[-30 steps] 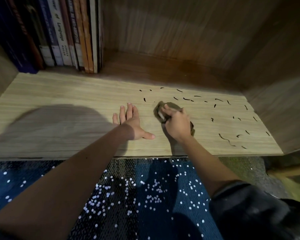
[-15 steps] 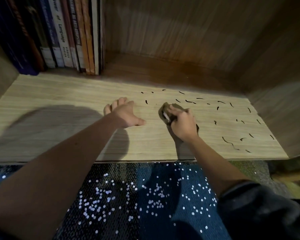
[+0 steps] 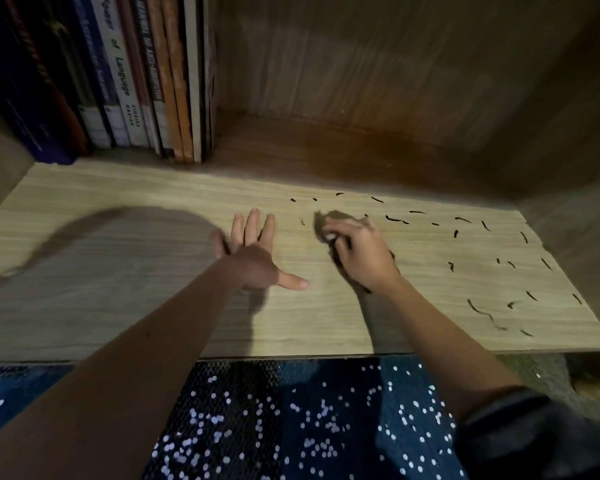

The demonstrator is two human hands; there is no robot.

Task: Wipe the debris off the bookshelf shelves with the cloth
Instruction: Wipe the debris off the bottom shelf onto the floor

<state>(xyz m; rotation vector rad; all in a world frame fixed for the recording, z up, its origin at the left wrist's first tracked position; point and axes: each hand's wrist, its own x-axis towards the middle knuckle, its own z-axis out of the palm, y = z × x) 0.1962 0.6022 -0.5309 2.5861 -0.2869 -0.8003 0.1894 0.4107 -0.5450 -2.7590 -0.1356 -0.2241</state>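
A light wooden shelf (image 3: 146, 258) fills the view. Dark slivers of debris (image 3: 482, 310) lie scattered over its right half. My right hand (image 3: 362, 256) grips a small dark olive cloth (image 3: 329, 218) bunched under its fingers and pressed on the shelf near the middle; only the cloth's far edge shows past the fingers. My left hand (image 3: 252, 256) lies flat on the shelf just left of it, fingers straight and spread, thumb pointing right, holding nothing.
A row of upright books (image 3: 132, 81) stands at the back left of the shelf. The bookcase's side wall (image 3: 575, 188) closes the right end and a wooden back panel (image 3: 378, 64) the rear. Below the shelf's front edge lies blue speckled fabric (image 3: 291, 420).
My left hand lifted and curled half a second ago and now lies flat with fingers spread again. My right hand stays on the cloth at about the same spot.
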